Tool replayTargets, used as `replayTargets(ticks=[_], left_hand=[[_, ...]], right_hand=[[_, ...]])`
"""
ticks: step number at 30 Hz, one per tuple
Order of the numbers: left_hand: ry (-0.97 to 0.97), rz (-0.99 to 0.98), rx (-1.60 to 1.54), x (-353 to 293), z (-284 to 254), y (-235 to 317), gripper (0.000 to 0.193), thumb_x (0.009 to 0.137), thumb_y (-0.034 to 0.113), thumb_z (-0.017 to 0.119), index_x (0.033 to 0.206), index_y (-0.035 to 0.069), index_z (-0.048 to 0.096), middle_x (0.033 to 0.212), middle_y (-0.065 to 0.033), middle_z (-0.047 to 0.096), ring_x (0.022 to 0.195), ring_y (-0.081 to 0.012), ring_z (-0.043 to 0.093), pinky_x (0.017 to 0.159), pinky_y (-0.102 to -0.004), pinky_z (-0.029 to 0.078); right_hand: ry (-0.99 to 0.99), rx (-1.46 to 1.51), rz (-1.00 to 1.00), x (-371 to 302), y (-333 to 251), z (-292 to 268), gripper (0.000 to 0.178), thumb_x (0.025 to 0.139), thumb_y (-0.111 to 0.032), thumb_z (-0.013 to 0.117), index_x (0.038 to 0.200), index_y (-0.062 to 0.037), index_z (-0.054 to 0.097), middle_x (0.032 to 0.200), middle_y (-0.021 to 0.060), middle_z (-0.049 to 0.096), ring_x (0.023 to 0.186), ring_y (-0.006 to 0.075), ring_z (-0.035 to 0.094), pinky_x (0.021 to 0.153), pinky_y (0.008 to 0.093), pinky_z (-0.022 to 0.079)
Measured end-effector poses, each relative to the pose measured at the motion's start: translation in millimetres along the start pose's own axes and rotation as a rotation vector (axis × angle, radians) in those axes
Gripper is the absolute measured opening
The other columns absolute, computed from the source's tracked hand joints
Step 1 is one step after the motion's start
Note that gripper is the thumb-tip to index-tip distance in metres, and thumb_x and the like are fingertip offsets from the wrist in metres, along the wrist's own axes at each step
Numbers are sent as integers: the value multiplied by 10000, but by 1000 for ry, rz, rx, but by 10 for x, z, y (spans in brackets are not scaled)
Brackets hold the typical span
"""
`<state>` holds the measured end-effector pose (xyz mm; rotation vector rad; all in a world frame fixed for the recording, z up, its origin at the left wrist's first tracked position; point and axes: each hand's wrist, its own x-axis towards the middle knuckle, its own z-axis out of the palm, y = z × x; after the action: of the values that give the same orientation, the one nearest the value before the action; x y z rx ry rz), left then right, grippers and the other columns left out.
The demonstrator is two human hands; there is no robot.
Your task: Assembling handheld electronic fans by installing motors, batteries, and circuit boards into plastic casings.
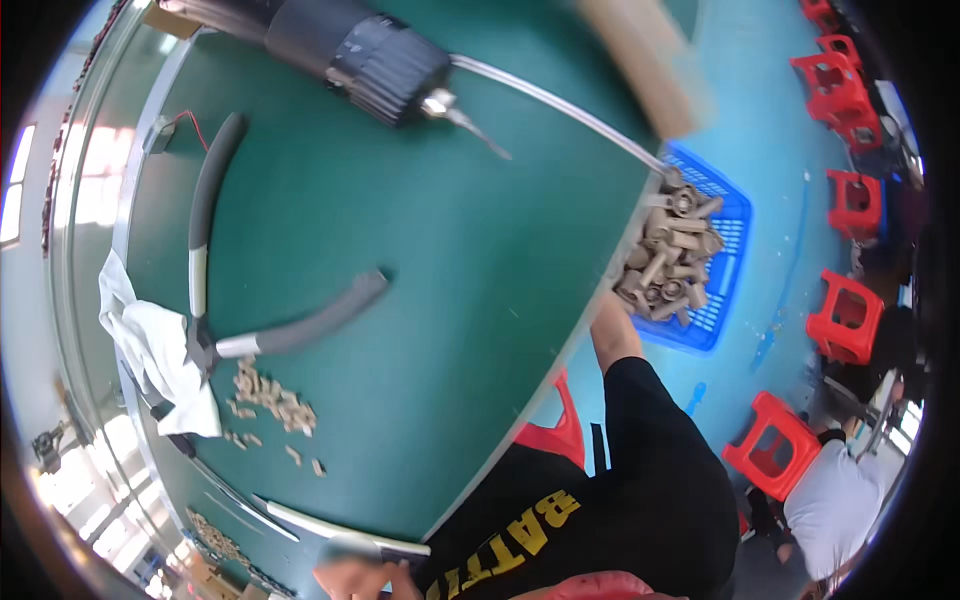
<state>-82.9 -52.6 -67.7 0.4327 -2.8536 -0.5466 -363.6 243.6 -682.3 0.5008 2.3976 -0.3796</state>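
At the lower edge, a blurred patch of skin that looks like my left hand (352, 577) lies beside a pale bar (330, 524) on the green table; its fingers are smeared, and any hold is unclear. My right forearm (612, 335) comes out of a black sleeve and passes behind the table's edge, which hides the right hand. Close to that arm, a blue basket (738, 240) holds several tan, tube-shaped metal fittings (672, 250). Above the table is a black power screwdriver (390, 70), its thin bit angled down and to the right.
Long grey-handled cutters (203, 335) lie spread beside a white cloth (165, 365). Several small tan pieces (270, 398) are scattered nearby. A blurred tan board-like piece (650, 65) juts in at the top. Red stools (770, 445) and a person in white (835, 505) are at right.
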Motion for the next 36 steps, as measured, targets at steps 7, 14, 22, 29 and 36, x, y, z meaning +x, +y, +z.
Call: replayTargets(ticks=[7, 14, 22, 29, 36], left_hand=[[-112, 44, -80, 140, -32, 23, 297, 644, -17, 806, 846, 132, 648, 848, -81, 632, 694, -269, 558, 626, -378, 423], [112, 51, -246, 139, 89, 145, 308, 575, -67, 775, 806, 107, 668, 773, -20, 577, 723, -238, 538, 673, -338, 403], [133, 254, -657, 103, -247, 220, 960, 585, 265, 930, 1362, 62, 404, 1423, -262, 391, 1299, -394, 432, 1029, -468, 401], [263, 92, -881, -512, -666, -563, 840, 651, 79, 869, 1345, 0, 402, 1408, -186, 463, 1223, -228, 511, 1031, -345, 404], [376, -240, -1014, -993, -802, -796, 769, 652, 84, 858, 1303, 16, 455, 1331, -120, 525, 1218, -217, 507, 1036, -339, 394]], right_hand=[[319, 29, -403, -142, 97, -651, 286, 873, -309, 604, 1062, -100, 650, 1008, 175, 626, 899, 347, 645, 785, 453, 524], [-333, 1672, -408, -3206, -243, -2493, 250, 927, -297, 534, 1107, -122, 535, 782, 33, 531, 649, 132, 515, 510, 250, 381], [-1891, 1702, -537, -5275, -438, -3068, 698, 893, -414, 480, 1514, -207, 239, 811, 55, 518, 399, 151, 390, 345, 276, 345], [-1740, 525, -638, -6078, -1475, -2837, 629, 1020, -559, 225, 1228, -9, 446, 731, 97, 568, 456, 146, 489, 412, 244, 415], [-1431, 410, -713, -6585, -1820, -2704, 484, 1025, -375, 432, 1339, -6, 419, 801, 107, 606, 497, 108, 512, 446, 213, 420]])
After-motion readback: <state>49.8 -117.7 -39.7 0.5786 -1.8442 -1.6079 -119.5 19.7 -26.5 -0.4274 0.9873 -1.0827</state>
